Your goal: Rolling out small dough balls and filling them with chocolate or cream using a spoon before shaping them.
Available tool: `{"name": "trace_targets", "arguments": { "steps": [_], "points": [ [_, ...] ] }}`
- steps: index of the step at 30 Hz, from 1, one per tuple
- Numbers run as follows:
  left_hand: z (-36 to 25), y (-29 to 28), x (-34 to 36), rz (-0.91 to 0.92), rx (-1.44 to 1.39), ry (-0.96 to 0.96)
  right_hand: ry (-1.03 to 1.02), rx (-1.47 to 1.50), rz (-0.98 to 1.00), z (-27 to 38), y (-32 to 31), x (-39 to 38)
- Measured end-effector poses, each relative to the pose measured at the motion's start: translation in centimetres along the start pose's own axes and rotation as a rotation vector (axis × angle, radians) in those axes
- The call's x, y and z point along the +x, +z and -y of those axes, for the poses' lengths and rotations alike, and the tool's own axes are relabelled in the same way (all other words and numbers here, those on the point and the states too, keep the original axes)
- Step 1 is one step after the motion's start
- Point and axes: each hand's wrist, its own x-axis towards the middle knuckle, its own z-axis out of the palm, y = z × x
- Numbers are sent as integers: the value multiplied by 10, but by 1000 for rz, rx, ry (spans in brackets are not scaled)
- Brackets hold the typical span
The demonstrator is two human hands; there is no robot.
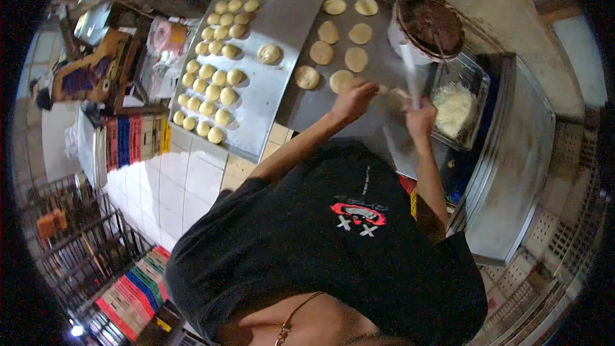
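Note:
My right hand (pixel 420 120) is closed round a long, pale, flat-bladed spatula (pixel 409 67), blurred, its blade pointing up toward the bucket. To its left, my left hand (pixel 354 100) has its fingers curled together over the near part of a dark tray (pixel 301 104); whatever they hold is hidden. Right beside those fingers lies a flattened dough round (pixel 341 81), partly covered by the hand. More flat rounds (pixel 356 59) lie in two rough columns farther up the tray. A bucket of brown paste (pixel 430 25) stands at the tray's far right, a stick-like handle rising from the paste.
Left of the dark tray, a silver tray (pixel 256 96) carries rows of dough balls (pixel 206 108) and one larger piece (pixel 269 54). A clear container of pale yellow shreds (pixel 453 109) sits beyond my right hand. Stacked coloured crates (pixel 134 138) stand at left; a wall borders the far right.

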Motion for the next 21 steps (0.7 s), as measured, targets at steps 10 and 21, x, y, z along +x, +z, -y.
{"name": "trace_targets", "arguments": {
  "steps": [10,21],
  "points": [
    [108,-127,-97,-401,417,-144,83,-409,196,-34,32,-48],
    [190,-244,-118,-429,839,-447,129,-205,212,-5,28,-99]
  ]
}}
